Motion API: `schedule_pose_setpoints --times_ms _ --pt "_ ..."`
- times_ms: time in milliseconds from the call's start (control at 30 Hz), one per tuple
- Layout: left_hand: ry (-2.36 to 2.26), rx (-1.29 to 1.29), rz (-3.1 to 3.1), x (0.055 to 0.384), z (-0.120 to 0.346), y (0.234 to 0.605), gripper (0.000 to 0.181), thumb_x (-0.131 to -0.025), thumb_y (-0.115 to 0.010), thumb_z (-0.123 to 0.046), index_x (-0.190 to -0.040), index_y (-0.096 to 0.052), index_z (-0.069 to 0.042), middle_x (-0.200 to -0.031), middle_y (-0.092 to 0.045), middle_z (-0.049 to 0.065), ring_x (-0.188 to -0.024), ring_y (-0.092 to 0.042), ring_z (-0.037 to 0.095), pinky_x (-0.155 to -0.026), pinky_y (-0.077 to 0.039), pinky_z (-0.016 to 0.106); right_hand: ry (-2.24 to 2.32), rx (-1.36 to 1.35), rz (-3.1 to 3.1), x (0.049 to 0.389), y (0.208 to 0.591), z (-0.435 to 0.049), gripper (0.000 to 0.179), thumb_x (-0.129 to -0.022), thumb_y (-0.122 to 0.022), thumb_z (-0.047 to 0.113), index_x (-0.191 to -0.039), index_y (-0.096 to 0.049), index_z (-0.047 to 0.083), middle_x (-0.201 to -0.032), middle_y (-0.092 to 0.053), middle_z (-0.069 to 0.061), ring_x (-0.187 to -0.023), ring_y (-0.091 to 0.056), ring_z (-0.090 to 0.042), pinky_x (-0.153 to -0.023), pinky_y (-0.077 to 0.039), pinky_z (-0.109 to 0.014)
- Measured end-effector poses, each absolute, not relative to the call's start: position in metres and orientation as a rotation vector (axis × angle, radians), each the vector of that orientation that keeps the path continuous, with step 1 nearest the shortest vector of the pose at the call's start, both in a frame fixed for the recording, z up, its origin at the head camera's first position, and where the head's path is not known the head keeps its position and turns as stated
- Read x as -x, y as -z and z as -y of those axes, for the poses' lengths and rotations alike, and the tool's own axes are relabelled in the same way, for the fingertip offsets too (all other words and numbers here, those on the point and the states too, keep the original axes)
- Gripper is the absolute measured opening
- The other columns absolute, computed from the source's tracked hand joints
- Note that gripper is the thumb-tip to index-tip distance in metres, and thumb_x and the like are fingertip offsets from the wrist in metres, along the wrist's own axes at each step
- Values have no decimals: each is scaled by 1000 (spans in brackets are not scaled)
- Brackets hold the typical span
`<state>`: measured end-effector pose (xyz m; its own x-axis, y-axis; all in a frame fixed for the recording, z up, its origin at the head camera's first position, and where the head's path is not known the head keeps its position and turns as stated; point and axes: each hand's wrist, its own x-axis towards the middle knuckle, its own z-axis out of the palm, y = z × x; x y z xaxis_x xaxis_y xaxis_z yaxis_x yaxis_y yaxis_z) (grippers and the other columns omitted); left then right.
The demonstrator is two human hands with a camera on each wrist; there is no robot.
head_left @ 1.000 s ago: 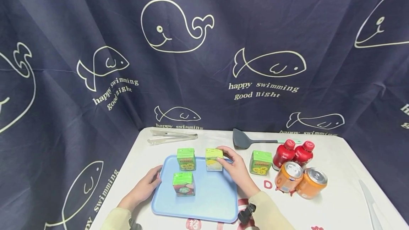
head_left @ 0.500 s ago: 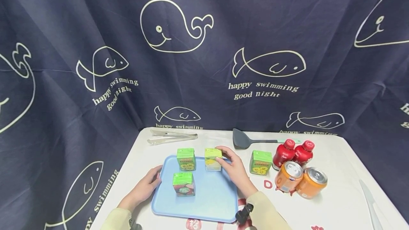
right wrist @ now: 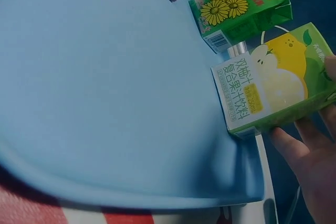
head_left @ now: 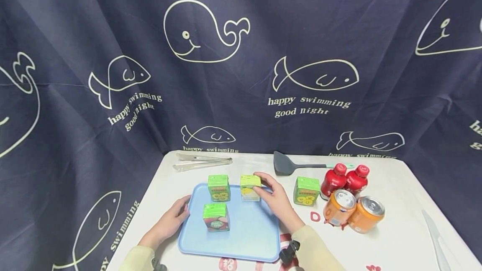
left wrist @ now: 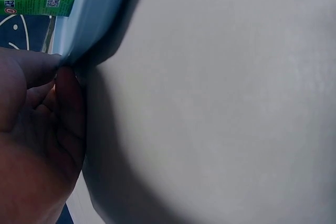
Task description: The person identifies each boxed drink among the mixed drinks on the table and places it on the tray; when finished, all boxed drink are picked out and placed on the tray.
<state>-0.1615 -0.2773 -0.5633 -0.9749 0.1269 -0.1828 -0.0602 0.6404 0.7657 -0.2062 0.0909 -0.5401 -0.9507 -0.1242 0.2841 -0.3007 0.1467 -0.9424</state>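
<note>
My right hand (head_left: pixel 278 199) grips a yellow-green juice box (head_left: pixel 250 188) by its upper part, at the back right of a blue tray (head_left: pixel 252 237). In the right wrist view, the box's base meets the tray beside its rim. Two more boxes stand upright on the tray: a green one with yellow flowers (head_left: pixel 219 188) at the back left, and a green-topped dark red one (head_left: pixel 216 217) in front of it. At the tray's left edge, my left hand (left wrist: pixel 42 124) pinches the rim between thumb and fingers.
Right of the tray stand another green flower box (head_left: pixel 306 191), two red bottles (head_left: pixel 333 181) and two orange cans (head_left: pixel 339 208). Metal tongs (head_left: pixel 203 162) and a dark spatula (head_left: pixel 284 164) lie at the back. A knife (head_left: pixel 434 237) lies near the right edge.
The right hand and the yellow-green juice box have shifted very slightly left. The left hand, the tray and the other boxes look unmoved, while the view has drifted a little.
</note>
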Motion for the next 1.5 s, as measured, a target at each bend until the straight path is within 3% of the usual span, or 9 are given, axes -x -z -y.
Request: schedule_pose_setpoints --times_ms 533,967,1233,1500 --pt "-1245 -63 -2640 162 279 565 56 -109 -51 -18 -162 -35 -6 -163 -38 21 -151 -32 44 -122 -25 63 -2049 -441 2195 198 526 -116 42 -101 -72 12 -142 -63 8 -146 -61 -15 -137 -55 -34 -107 -52 -29" --pt "-1237 -79 -2654 162 278 565 56 -109 -51 -18 -162 -35 -5 -162 -38 22 -151 -32 44 -122 -25 62 -1947 -475 2166 185 512 -150 42 -101 -71 7 -142 -61 3 -144 -62 -17 -136 -56 -36 -106 -50 -24" --pt "-1247 -94 -2656 163 278 564 56 -109 -51 -16 -161 -35 -3 -161 -39 23 -150 -33 45 -122 -26 62 -1902 -444 2150 182 511 -171 40 -101 -69 3 -141 -63 4 -141 -65 -12 -132 -60 -14 -108 -49 -25" --pt "-1263 -93 -2642 162 279 564 55 -110 -51 -15 -161 -35 -3 -161 -39 24 -150 -33 46 -123 -25 63 -1889 -485 2075 178 509 -181 39 -100 -66 -6 -139 -63 -1 -137 -67 -11 -128 -63 -14 -106 -51 -23"
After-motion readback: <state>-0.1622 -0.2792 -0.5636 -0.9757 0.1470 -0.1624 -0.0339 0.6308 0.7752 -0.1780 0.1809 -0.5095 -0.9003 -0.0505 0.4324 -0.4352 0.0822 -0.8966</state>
